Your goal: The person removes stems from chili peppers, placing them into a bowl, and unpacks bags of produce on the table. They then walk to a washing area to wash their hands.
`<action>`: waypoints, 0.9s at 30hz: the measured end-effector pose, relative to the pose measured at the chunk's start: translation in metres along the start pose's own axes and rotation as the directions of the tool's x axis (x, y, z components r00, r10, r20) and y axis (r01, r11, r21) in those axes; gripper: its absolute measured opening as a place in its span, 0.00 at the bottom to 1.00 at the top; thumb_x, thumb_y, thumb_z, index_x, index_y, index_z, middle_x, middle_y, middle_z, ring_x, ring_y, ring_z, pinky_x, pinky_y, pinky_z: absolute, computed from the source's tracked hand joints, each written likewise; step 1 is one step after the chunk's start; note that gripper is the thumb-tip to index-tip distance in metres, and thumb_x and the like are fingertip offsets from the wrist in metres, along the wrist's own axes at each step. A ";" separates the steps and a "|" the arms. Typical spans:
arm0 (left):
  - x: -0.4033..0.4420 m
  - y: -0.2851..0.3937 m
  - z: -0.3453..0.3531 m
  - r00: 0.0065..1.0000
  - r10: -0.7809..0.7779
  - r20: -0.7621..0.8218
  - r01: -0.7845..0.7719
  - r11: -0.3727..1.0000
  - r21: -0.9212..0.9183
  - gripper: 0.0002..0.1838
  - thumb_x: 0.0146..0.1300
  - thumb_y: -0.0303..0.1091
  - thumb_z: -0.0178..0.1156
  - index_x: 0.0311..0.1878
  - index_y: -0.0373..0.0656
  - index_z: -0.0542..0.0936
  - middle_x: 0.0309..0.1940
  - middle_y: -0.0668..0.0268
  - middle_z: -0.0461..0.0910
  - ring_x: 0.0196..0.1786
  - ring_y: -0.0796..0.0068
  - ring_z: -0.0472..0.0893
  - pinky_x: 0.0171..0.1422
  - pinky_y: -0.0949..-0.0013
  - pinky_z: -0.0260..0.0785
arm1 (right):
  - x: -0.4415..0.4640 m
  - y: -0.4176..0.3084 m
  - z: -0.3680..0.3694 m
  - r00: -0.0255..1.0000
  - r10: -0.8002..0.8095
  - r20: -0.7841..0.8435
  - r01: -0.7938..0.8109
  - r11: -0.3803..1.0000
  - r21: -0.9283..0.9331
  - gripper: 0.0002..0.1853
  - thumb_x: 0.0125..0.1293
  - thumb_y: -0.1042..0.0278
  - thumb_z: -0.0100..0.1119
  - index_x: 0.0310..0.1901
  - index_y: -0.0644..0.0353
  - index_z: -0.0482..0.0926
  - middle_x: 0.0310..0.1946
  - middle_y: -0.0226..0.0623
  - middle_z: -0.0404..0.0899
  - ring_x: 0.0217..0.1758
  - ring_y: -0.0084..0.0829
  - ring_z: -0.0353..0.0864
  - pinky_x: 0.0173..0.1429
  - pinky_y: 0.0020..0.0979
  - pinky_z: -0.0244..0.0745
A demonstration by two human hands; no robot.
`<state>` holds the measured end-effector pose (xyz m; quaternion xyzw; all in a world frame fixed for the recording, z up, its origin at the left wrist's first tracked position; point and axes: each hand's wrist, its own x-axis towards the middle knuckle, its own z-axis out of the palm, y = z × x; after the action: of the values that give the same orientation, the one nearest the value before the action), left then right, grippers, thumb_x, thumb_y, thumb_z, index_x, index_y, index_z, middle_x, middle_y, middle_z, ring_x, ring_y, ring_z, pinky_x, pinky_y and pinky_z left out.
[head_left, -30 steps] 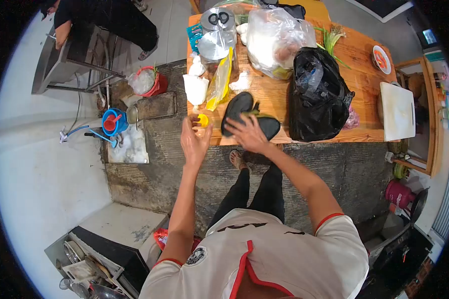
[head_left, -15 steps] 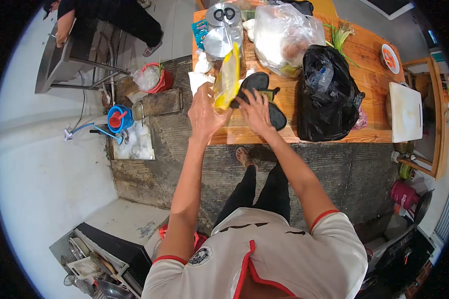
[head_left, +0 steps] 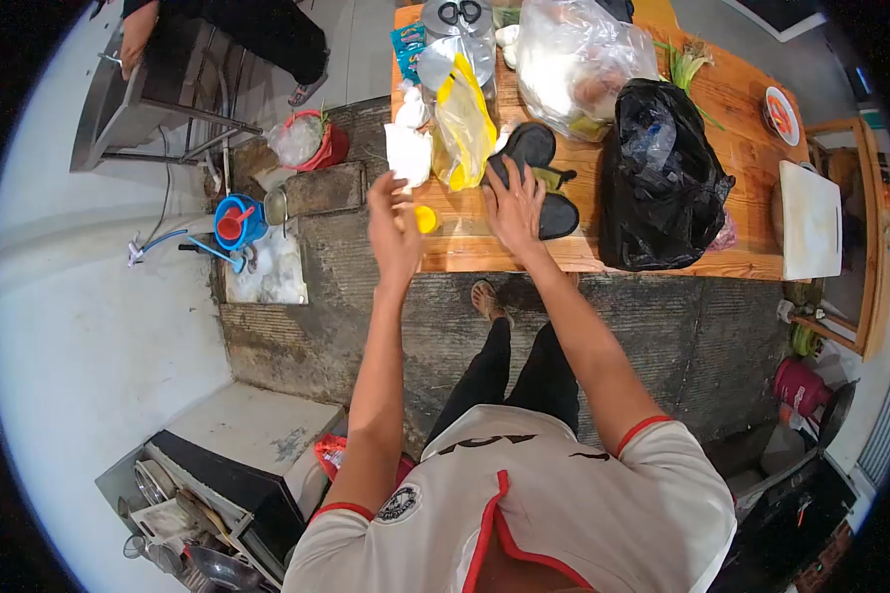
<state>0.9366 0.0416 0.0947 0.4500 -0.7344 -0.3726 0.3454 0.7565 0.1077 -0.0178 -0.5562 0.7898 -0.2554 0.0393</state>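
Observation:
A clear plastic pouch with yellow edges (head_left: 465, 128) rests on the wooden table (head_left: 564, 259), apart from both hands. My left hand (head_left: 396, 232) is over the table's front left, its fingers loosely apart and slightly blurred. Beside it lies a small round yellow item (head_left: 426, 218), perhaps a cap. My right hand (head_left: 516, 210) has its fingers spread, with the fingertips against or just over a black, round-lobed item (head_left: 558, 215) with an olive strap; its kind I cannot make out. White paper or cloth (head_left: 407, 153) lies beyond my left fingers.
A black plastic bag (head_left: 663, 188) and a full clear bag (head_left: 578, 69) occupy the table, with scissors (head_left: 460, 12) on a metal container. A white cutting board (head_left: 811, 219) is at the right edge. Another person's arm (head_left: 138, 40) is at upper left, near buckets (head_left: 316, 143).
My left hand has let go of the yellow-edged pouch, which now rests on the table, and has drawn back slightly. The yellow round item now shows. My right hand stays by the black item.

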 end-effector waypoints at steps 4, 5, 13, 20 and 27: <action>-0.045 -0.053 -0.028 0.929 -0.201 -0.310 0.217 0.976 0.016 0.28 0.61 0.20 0.51 0.66 0.39 0.63 0.54 0.54 0.74 0.55 0.62 0.76 0.58 0.62 0.69 | -0.039 -0.012 -0.009 0.995 -0.046 0.086 0.042 0.998 0.053 0.21 0.70 0.62 0.52 0.64 0.48 0.73 0.67 0.44 0.64 0.69 0.53 0.58 0.70 0.58 0.47; -0.051 -0.075 -0.029 0.921 -0.280 -0.270 0.297 0.955 0.025 0.27 0.63 0.22 0.51 0.67 0.39 0.63 0.55 0.54 0.74 0.56 0.62 0.75 0.59 0.62 0.68 | -0.045 -0.013 -0.009 0.993 -0.068 0.095 0.063 0.996 0.058 0.21 0.70 0.62 0.52 0.64 0.48 0.73 0.67 0.44 0.64 0.69 0.53 0.58 0.69 0.58 0.48; 0.051 -0.174 -0.015 0.948 -0.317 -0.029 0.315 0.948 -0.047 0.30 0.71 0.52 0.41 0.71 0.45 0.59 0.56 0.58 0.75 0.57 0.67 0.73 0.61 0.62 0.63 | -0.082 -0.014 -0.017 0.970 -0.223 0.096 0.216 0.974 0.074 0.20 0.64 0.69 0.57 0.58 0.45 0.79 0.63 0.40 0.68 0.64 0.50 0.64 0.67 0.56 0.52; 0.050 -0.135 0.000 0.772 -0.626 0.109 0.608 0.677 -0.414 0.29 0.70 0.47 0.42 0.70 0.42 0.59 0.50 0.61 0.78 0.52 0.70 0.74 0.61 0.64 0.62 | -0.076 -0.026 -0.038 0.975 -0.185 0.122 0.116 0.895 0.430 0.12 0.60 0.72 0.62 0.46 0.51 0.84 0.44 0.34 0.76 0.44 0.39 0.75 0.48 0.40 0.72; 0.002 -0.140 -0.019 0.817 -0.574 0.050 0.562 0.776 -0.287 0.28 0.66 0.37 0.51 0.69 0.43 0.60 0.59 0.58 0.71 0.58 0.66 0.71 0.63 0.63 0.64 | -0.072 -0.122 -0.103 0.994 -0.066 0.083 -0.009 0.729 0.685 0.10 0.59 0.74 0.62 0.43 0.55 0.84 0.40 0.39 0.78 0.45 0.38 0.80 0.47 0.35 0.74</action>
<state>1.0084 -0.0090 -0.0162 0.6024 -0.4949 -0.5532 0.2935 0.8526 0.1786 0.1097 -0.5271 0.6287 -0.5000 0.2774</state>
